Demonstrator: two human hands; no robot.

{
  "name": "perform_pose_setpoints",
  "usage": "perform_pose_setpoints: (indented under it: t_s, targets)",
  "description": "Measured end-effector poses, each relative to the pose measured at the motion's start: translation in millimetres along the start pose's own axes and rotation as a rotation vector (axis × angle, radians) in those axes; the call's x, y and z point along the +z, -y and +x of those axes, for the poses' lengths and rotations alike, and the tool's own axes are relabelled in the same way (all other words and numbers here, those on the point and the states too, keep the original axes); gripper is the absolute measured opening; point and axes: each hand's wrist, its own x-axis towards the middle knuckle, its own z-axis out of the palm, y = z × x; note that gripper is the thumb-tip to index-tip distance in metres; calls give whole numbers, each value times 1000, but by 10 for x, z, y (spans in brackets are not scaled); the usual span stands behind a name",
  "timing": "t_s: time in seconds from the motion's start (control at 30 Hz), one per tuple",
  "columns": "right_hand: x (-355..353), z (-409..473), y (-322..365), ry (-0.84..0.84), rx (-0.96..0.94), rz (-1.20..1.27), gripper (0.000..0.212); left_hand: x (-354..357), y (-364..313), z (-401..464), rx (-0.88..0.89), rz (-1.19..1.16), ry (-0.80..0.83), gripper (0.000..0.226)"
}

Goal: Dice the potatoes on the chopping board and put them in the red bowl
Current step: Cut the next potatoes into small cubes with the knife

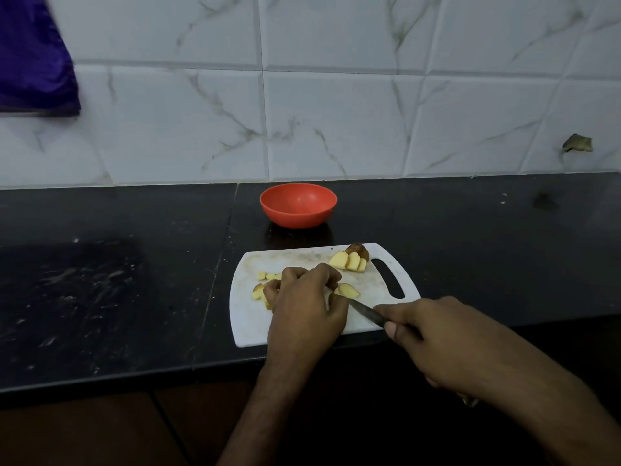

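So the potato pieces [265, 286] are sitting on the white chopping board [248, 317], a handful of yellow chunks peeking out left of the left hand [304, 306], plus one slice [349, 290] poking out on its right side. A fanned-out stack of slices [349, 260] with a brown-skinned end is lying near the board's far right corner, right beside the handle slot. The left hand is sitting curled over the pieces in the middle, fingers bent down onto them, though it's covering whatever is under it, so I can't really tell how much potato it's actually gripping. The right hand [433, 334] is wrapping its fingers around a knife [366, 312]; the handle is completely buried in the hand and the dark blade is angling toward the left hand, its tip hidden behind it. The red bowl [298, 205] is sitting on the black tabletop [134, 280] just beyond the board, apart from it, looking empty. White marbled tiles [336, 112] are running behind, with a purple cloth [33, 55] getting cut off at the top left.
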Motion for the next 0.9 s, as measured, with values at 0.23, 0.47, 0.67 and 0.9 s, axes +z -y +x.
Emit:
perform_pose_setpoints:
  t_s: [0.23, 0.47, 0.67, 0.9]
  targets:
    - [64, 127, -13, -4, 59, 97, 37, -3, -19, 2, -31, 17, -6, 35]
    - [130, 179, -40, -28, 36, 166, 38, -69, 5, -36, -49, 83, -64, 34]
    - [162, 155, -43, -115, -22, 175, 39, -195, 216, -48, -3, 134, 2, 25]
    - [220, 225, -4, -152, -67, 24, 30, -142, 241, -66, -6, 129, -50, 11]
